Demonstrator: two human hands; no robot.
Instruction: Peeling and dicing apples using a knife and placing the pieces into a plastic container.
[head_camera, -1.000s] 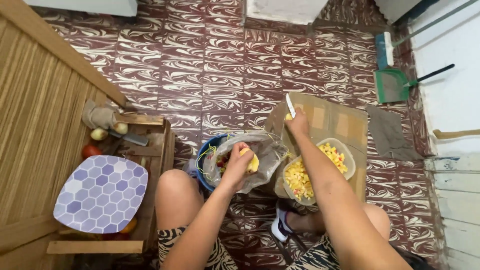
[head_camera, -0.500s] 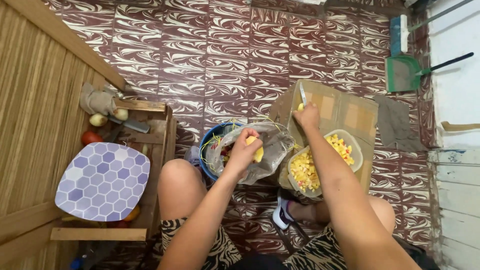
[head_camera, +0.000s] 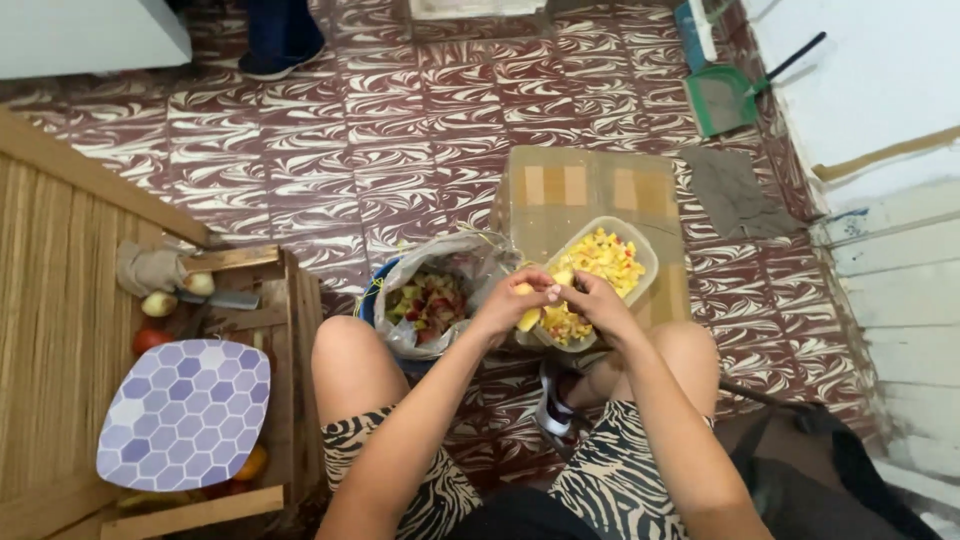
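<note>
Seated person, bare knees and zebra-print shorts (head_camera: 610, 470) at bottom edge, torso cut off. A dark bag or cloth (head_camera: 830, 480) at lower right is partly out of frame, can't tell what it is. A sandal (head_camera: 548, 410) shows between the legs, mostly hidden.

Left hand (head_camera: 515, 305) and right hand (head_camera: 590, 300) meet over the near rim of a clear plastic container (head_camera: 640, 262). Left fingers closed around a yellow fruit piece (head_camera: 530, 318), only its lower end showing below the hand. Right fingers bunched together against the same piece at its top; whether they pinch a blade or just the fruit can't be told, no knife is visible. Fruit piece sits just above the container's near edge.

The container holds chopped yellow fruit with a few red bits; near part hidden by the hands. It rests on a cardboard box (head_camera: 590, 190) serving as the surface.

Left of the hands, a grey plastic bag (head_camera: 470, 255) lines a blue bucket (head_camera: 368, 300), mostly hidden; peel scraps inside, red and green.

Far left, wooden crate (head_camera: 290, 340) with a hexagon-patterned plate (head_camera: 180, 415) covering most of it; fruit under it barely seen. Behind the plate: a cloth (head_camera: 145, 268), pale fruits, a red one, a flat metal thing, unclear.

Farther on the tiled floor (head_camera: 350, 150): green dustpan (head_camera: 720, 98), a grey rag (head_camera: 735, 190), someone's dark shoe (head_camera: 275, 40) at top edge, cut off.
</note>
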